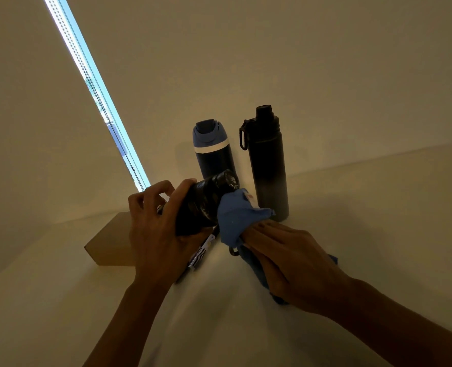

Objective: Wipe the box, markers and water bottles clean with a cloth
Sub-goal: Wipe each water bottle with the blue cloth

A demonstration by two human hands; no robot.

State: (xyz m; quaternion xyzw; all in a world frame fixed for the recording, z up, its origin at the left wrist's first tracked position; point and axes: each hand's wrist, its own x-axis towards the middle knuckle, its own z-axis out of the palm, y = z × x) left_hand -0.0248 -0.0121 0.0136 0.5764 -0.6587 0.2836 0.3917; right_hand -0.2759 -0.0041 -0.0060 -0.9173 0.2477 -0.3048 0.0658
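Your left hand [156, 229] gripped the dark bottle [206, 202] with the fingers curled around its lower part, and you held it tilted above the tabletop [378, 221], its top pointing away from you and to the right. Your right hand [288, 260] held the blue cloth [235, 218]; the cloth was bunched at the fingertips and touched the side of the bottle near its top, while the rest of it hung under the palm. Behind the hands two other bottles stood upright near the wall: the bottle with the blue lid [211, 152] on the left and the tall black bottle [267, 168] just beside it on the right. The cardboard box [111, 245] lay on the tabletop to the left, partly hidden by your left hand. A marker [202, 251] lay between the box and the cloth, below the held bottle. The light was dim, so I cannot tell how many markers were there.
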